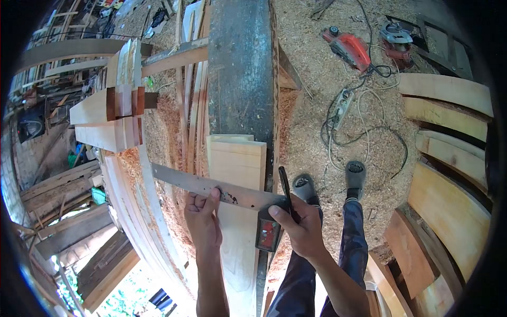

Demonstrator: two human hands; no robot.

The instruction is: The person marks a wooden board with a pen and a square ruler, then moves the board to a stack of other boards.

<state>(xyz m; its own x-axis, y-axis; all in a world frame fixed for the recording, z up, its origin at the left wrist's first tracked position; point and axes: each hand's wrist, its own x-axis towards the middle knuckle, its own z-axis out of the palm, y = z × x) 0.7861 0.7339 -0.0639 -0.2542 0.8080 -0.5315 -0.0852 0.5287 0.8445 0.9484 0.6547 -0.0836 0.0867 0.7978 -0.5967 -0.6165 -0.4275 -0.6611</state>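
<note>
A try square [240, 196] with a long, worn metal blade and a dark stock lies across a pale wooden board [238, 232]. My left hand [205, 216] is closed on the blade near its middle, thumb on top and fingers curled. At the stock end, my right hand [302, 227] grips the square, its thumb pressed by the corner. A slim black stick, perhaps a pen or pencil [284, 182], stands up from the same hand; its lower end is hidden. Red patches show on the stock. Another board edge [229, 137] shows just behind the top one.
The boards rest on a dark, worn beam [240, 68]. A red power planer [348, 50], another power tool [396, 39] and a power strip [343, 108] with tangled cords lie on shavings. Curved wood pieces [449, 195] line the right; stacked blocks [113, 113] stand left.
</note>
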